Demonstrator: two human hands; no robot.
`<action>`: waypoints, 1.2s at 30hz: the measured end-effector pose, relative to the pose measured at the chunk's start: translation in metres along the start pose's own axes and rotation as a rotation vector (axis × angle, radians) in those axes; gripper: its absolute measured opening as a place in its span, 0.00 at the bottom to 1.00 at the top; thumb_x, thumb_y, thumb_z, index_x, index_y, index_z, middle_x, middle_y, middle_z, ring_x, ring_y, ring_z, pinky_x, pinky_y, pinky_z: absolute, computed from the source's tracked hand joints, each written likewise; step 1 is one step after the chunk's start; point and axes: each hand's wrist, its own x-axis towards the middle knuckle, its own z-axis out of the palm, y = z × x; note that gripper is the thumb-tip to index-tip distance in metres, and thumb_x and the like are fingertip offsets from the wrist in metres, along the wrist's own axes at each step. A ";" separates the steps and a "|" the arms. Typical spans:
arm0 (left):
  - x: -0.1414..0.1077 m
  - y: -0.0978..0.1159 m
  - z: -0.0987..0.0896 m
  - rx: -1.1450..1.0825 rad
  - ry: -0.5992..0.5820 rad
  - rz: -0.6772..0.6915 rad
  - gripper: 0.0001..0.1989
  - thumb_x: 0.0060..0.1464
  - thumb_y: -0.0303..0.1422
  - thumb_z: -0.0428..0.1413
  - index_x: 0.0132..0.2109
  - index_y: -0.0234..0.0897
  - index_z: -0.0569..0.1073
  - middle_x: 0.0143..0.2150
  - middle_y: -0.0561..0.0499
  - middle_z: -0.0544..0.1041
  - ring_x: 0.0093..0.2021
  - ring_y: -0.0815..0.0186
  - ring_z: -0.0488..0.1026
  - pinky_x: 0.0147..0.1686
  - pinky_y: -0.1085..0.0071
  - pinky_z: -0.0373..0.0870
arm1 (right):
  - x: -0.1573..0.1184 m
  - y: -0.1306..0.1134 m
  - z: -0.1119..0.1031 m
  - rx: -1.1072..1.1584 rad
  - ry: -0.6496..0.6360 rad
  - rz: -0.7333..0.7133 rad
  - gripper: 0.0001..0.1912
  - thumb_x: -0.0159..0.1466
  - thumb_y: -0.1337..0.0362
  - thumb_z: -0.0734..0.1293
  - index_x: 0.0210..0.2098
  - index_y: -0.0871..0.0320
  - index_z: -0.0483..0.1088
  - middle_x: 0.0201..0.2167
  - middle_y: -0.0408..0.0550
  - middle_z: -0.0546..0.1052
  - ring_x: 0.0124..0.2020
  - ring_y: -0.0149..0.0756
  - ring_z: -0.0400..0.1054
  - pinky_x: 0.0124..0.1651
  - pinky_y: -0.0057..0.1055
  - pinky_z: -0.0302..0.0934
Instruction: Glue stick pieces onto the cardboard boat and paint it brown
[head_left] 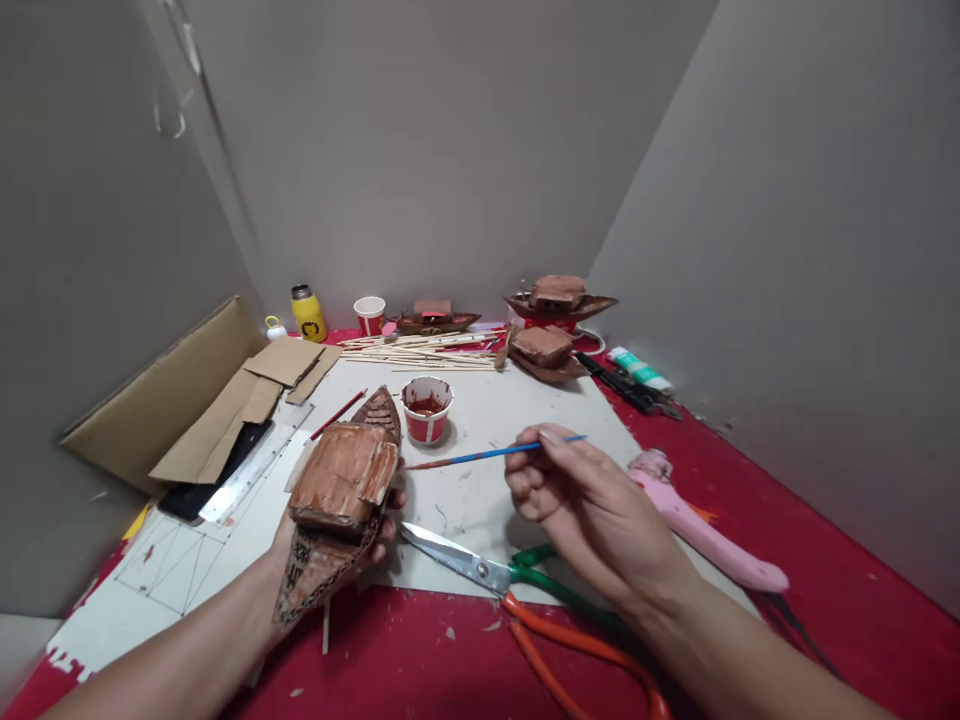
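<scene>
My left hand [390, 520] is wrapped round the underside of a brown-painted cardboard model boat [337, 475], holding it tilted above the table. The boat has a boxy roofed cabin, and bare cardboard with dark print shows at its near end. Between the thumb and fingers of my right hand [559, 480] is a thin blue paintbrush [487, 453]. Its brown-stained tip points left, close to the boat's right side; whether it touches cannot be made out. Just beyond the boat stands a red and white paper cup [427, 412] with brown paint inside.
Large scissors [480, 570] with green and orange handles lie below my hands. A pink glue gun [709, 525] rests at right. Wooden sticks [427, 350] and finished-looking model boats [544, 350] sit at the back. Cardboard pieces [225, 405], a steel ruler [255, 465] and a yellow bottle [307, 315] are at left.
</scene>
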 end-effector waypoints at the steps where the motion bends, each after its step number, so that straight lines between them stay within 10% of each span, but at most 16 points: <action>1: -0.001 -0.002 -0.001 0.010 -0.015 0.002 0.17 0.57 0.32 0.55 0.51 0.31 0.78 0.45 0.41 0.84 0.37 0.62 0.82 0.36 0.70 0.80 | 0.001 0.002 0.000 0.037 -0.030 0.044 0.14 0.49 0.58 0.81 0.29 0.58 0.78 0.23 0.44 0.79 0.21 0.26 0.71 0.20 0.16 0.64; 10: -0.002 -0.009 -0.009 0.101 0.058 -0.006 0.10 0.59 0.30 0.55 0.46 0.36 0.79 0.46 0.44 0.82 0.35 0.68 0.79 0.33 0.76 0.78 | -0.003 0.011 0.000 0.116 -0.185 0.148 0.14 0.53 0.58 0.79 0.31 0.60 0.76 0.24 0.45 0.80 0.22 0.27 0.72 0.21 0.19 0.65; 36: -0.001 -0.006 -0.007 0.175 0.276 0.014 0.14 0.57 0.32 0.53 0.46 0.36 0.79 0.38 0.43 0.83 0.28 0.62 0.78 0.26 0.68 0.76 | 0.014 0.009 -0.014 0.165 -0.007 0.058 0.11 0.51 0.62 0.78 0.29 0.59 0.76 0.23 0.44 0.79 0.21 0.27 0.71 0.22 0.20 0.64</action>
